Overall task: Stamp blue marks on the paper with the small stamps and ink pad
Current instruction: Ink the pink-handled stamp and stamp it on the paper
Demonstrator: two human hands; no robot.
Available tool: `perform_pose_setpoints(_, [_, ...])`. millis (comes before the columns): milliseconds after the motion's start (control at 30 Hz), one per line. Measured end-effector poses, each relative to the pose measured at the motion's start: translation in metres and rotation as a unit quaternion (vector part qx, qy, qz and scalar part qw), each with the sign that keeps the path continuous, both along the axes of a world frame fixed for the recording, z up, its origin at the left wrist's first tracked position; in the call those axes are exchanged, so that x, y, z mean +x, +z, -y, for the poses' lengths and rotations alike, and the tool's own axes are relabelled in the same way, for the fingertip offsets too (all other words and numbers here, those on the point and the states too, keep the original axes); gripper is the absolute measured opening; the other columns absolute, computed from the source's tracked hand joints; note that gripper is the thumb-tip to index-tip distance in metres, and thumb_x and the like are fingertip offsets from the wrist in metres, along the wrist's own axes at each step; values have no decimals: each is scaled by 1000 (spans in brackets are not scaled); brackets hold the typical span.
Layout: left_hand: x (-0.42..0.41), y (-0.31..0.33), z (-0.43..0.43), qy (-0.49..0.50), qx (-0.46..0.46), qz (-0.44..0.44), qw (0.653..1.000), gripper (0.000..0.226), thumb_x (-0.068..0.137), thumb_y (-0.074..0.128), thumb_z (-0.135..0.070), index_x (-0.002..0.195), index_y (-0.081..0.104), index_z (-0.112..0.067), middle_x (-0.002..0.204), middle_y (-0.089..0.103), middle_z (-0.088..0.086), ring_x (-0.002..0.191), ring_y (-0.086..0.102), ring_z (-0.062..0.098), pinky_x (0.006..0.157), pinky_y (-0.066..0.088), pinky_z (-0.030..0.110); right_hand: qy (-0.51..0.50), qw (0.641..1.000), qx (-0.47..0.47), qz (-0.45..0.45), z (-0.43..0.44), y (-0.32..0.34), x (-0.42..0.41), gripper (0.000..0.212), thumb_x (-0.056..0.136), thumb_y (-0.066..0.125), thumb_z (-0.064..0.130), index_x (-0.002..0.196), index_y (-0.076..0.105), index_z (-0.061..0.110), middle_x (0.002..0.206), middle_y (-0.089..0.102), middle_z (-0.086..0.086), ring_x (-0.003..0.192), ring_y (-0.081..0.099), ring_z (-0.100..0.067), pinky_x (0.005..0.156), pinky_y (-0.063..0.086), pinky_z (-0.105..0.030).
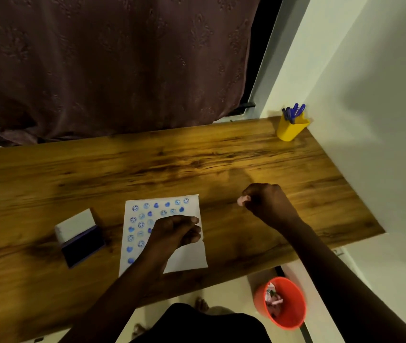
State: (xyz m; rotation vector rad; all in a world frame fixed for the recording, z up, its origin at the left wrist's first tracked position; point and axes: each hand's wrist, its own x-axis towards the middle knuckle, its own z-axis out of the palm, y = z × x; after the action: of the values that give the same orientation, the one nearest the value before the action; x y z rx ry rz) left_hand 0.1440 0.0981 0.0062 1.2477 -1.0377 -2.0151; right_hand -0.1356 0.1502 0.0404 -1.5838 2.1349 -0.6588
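Note:
A white paper [187,256] lies on the wooden desk, with several blue round and heart-shaped marks on its upper and left parts. My left hand [174,233] rests over the middle of the paper with its fingers curled together; whatever is under them is hidden. My right hand [267,201] is closed in a fist above the desk, to the right of the paper, and a small pinkish stamp [242,200] shows at its fingertips. The ink pad [83,246] lies open to the left of the paper, its white lid raised and its dark blue pad showing.
A yellow cup [291,128] of blue pens stands at the desk's far right corner by the white wall [370,120]. An orange bin [281,303] sits on the floor below the desk's near edge. A dark curtain hangs behind the desk [147,164].

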Motion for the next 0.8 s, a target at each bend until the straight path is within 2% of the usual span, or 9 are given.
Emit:
perform_pose_setpoints(167, [-5, -8, -2, 4, 7, -11, 1000, 13, 93, 75, -14, 102, 78, -6, 96, 81, 21, 89, 80, 36, 74, 65, 31, 17, 990, 64, -123, 9, -14, -31, 12, 92, 65, 18, 87, 76, 15, 89, 76, -4, 84, 71, -23, 73, 58, -39])
perform_pose_setpoints(367, [-13, -12, -3, 2, 9, -5, 1000, 19, 94, 74, -13, 107, 76, 0, 96, 80, 22, 88, 80, 34, 78, 66, 34, 62, 958, 88, -266, 16, -29, -37, 10, 91, 63, 33, 94, 71, 29, 96, 73, 6, 105, 61, -19, 71, 57, -33])
perform_pose_setpoints(500, [-14, -14, -4, 9, 6, -7, 1000, 20, 94, 74, -13, 110, 75, 0, 97, 80, 23, 90, 79, 35, 81, 66, 37, 60, 950, 89, -294, 18, -34, -38, 9, 89, 63, 34, 90, 71, 30, 89, 73, 8, 101, 61, -17, 64, 49, -28])
perform_pose_setpoints(667, [-16, -16, -4, 15, 7, -4, 1000, 19, 94, 74, -14, 109, 76, -3, 97, 81, 20, 91, 80, 34, 78, 66, 34, 65, 947, 92, -302, 18, -35, -39, 11, 91, 59, 32, 87, 69, 30, 86, 71, 8, 97, 61, -16, 59, 39, -25])
perform_pose_setpoints(800, [-19, -17, -4, 21, 5, -5, 1000, 16, 94, 74, -11, 108, 75, -4, 95, 81, 19, 91, 80, 36, 79, 66, 36, 65, 947, 101, -300, 18, -31, -38, 15, 92, 55, 32, 88, 69, 29, 87, 71, 7, 97, 61, -16, 61, 50, -27])
